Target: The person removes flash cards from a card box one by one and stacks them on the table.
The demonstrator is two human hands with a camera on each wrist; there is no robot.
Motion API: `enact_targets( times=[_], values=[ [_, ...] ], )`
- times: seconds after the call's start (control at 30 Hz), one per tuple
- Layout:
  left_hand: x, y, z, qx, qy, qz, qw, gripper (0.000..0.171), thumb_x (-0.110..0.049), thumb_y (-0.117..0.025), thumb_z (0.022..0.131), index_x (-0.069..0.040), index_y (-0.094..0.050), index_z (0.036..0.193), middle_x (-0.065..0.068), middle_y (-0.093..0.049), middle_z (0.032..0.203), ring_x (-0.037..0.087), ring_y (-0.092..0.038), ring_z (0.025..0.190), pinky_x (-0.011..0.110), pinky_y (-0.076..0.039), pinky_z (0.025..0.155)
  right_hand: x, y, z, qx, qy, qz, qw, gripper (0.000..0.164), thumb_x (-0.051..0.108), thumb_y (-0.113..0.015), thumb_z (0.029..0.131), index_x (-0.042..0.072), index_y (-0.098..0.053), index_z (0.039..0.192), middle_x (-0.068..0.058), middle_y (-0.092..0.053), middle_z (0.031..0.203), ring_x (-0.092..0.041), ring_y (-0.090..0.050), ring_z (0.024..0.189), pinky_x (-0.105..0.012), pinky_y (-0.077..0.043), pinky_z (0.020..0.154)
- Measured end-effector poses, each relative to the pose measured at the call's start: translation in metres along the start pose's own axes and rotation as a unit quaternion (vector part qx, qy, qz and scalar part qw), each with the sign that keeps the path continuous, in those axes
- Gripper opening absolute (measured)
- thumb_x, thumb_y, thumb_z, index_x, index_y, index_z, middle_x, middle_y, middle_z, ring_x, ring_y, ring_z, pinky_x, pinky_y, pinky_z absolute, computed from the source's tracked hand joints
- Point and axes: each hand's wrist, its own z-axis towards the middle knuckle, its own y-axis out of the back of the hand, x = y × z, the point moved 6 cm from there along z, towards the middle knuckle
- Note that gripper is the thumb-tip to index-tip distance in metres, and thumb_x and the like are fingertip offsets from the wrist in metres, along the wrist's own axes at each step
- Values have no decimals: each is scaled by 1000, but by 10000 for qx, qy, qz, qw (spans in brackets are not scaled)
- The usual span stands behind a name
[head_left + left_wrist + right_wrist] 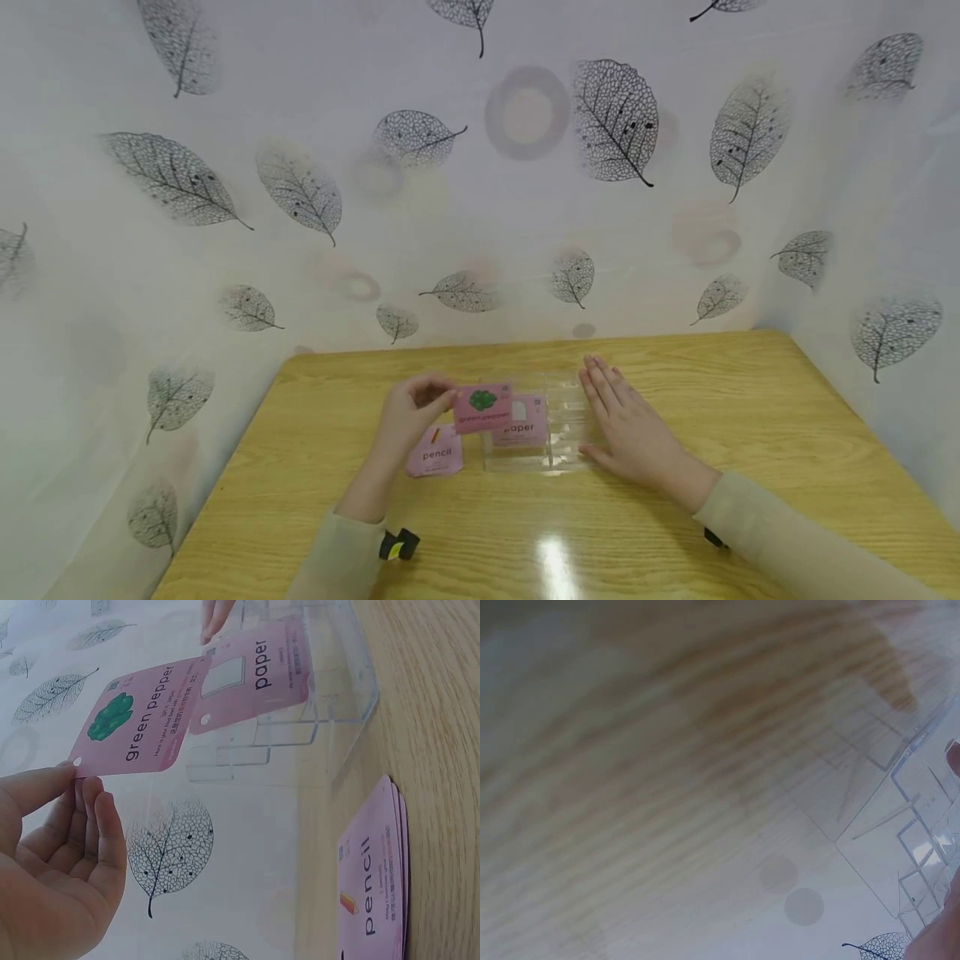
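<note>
My left hand (401, 418) pinches a pink "green pepper" flashcard (483, 410) by its corner, between thumb and fingers. In the head view that card overlaps a pink "paper" flashcard (531, 433), which stands in a clear plastic holder (517, 463) with stepped compartments. A small stack of pink flashcards, topped by the "pencil" card (371, 877), lies on the table just left of the holder. My right hand (633, 429) lies with straight fingers along the holder's right side; the right wrist view catches only a bit of it beside the clear plastic (885, 817).
The wooden table (720, 500) runs back to a pale curtain (525, 208) printed with leaves, which also hangs at both sides. A black strap piece (399, 545) sits at my left wrist.
</note>
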Motion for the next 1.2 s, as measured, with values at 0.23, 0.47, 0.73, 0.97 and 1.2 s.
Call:
enact_targets(
  times=[0.23,0.47,0.73,0.97,1.2],
  values=[
    [6,9,-2,-160,196,145,9996,13,-3,-74,96,1,-75,108,14,-78,104,7,-70,87,19,-61,83,0,-2,-1,177,-29,5,9998,116,62,-74,91,-11,-20,163,-30,-10,175,-46,-18,162,-39,9,134],
    [8,16,-3,-253,332,245,9988,15,-5,-74,96,2,-74,109,16,-77,106,8,-69,88,18,-60,84,-1,-2,-1,337,-81,-8,9994,114,61,-72,93,-10,-18,164,-28,-7,176,-44,-14,164,-44,1,136],
    [13,24,-6,-392,452,297,9978,15,-4,-74,96,1,-74,110,16,-77,107,10,-70,91,16,-59,86,0,-2,-1,343,-74,-27,9994,114,62,-71,93,-9,-17,164,-28,-6,176,-44,-14,164,-42,4,135],
    [16,30,-6,-445,532,326,9971,15,-4,-74,96,1,-74,110,16,-77,106,10,-70,89,17,-59,85,0,-1,0,348,-95,-20,9993,114,62,-71,92,-10,-18,164,-29,-8,176,-44,-15,164,-46,-4,136],
    [16,36,-7,-525,491,403,9966,14,-4,-73,97,1,-74,110,15,-77,104,9,-69,88,15,-59,84,0,-1,0,55,-1,-22,10000,116,61,-75,90,-11,-21,163,-31,-12,174,-46,-19,162,-37,12,133]
  ],
)
